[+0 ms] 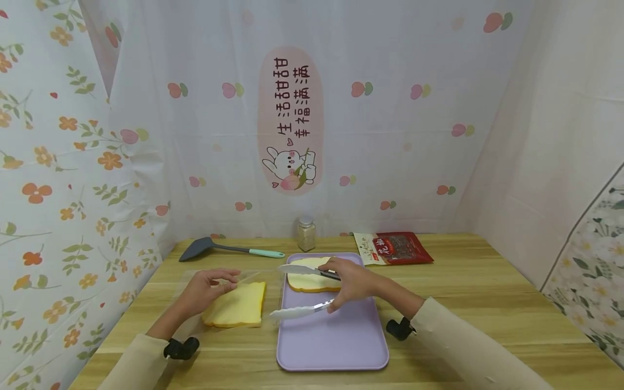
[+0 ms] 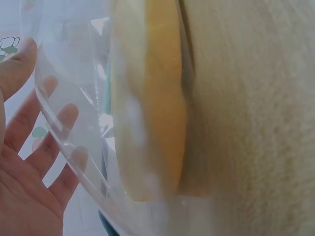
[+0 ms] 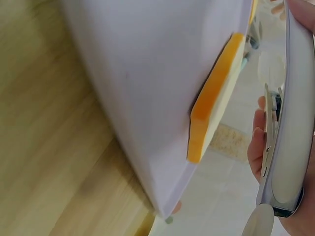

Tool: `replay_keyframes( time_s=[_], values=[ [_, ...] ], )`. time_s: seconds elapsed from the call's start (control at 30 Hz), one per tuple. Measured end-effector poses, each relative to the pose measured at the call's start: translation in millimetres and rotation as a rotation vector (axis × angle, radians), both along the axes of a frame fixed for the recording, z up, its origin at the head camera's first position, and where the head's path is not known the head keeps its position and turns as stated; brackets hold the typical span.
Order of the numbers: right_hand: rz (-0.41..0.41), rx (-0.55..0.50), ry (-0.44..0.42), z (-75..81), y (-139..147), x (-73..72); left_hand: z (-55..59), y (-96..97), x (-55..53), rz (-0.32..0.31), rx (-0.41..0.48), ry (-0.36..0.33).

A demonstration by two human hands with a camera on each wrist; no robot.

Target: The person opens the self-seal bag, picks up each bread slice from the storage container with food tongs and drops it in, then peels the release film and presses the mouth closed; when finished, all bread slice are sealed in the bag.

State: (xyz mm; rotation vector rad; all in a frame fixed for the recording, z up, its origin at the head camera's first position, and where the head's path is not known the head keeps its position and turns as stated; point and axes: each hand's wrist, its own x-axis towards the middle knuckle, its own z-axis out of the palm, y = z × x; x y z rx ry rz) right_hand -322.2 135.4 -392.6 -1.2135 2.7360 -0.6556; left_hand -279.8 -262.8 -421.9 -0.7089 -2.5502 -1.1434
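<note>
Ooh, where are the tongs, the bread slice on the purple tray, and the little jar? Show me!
Tongs (image 1: 298, 312): head view, pale end of the nearer arm.
Bread slice (image 1: 304, 282): head view, its pale top face.
Jar (image 1: 306, 237): head view, middle of its clear body.

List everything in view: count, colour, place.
Table: 1, wood-toned, beneath.
Tray: 1, lilac, centre.
Bread slices: 2, yellow, orange-crusted; one on tray, one left.
Bag: 1, transparent, at tray's left.
Tongs: 1, white and silver, over tray.
Spatula: 1, grey and mint, back left.
Jar: 1, clear, back centre.
Packet: 1, red and cream, back right.
Curtains: count unclear, white printed, back and sides.
Wrist cameras: 2, black, lower left and right.
Sleeves: 2, beige, bottom.
Left hand: 1, bare, at bag.
Right hand: 1, bare, gripping tongs.
</note>
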Motion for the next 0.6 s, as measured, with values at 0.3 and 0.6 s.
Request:
replay_keyframes(
  time_s=[0.3,0.6],
  values=[
    [-0.022,-0.016,-0.006,-0.6,24,2.1,-0.8,2.3,-2.8,0.008,0.001,0.015],
    [-0.096,-0.025,-0.055,-10.7,45,8.4,-2.1,3.9,-0.6,0.028,0.008,-0.010]
  ],
)
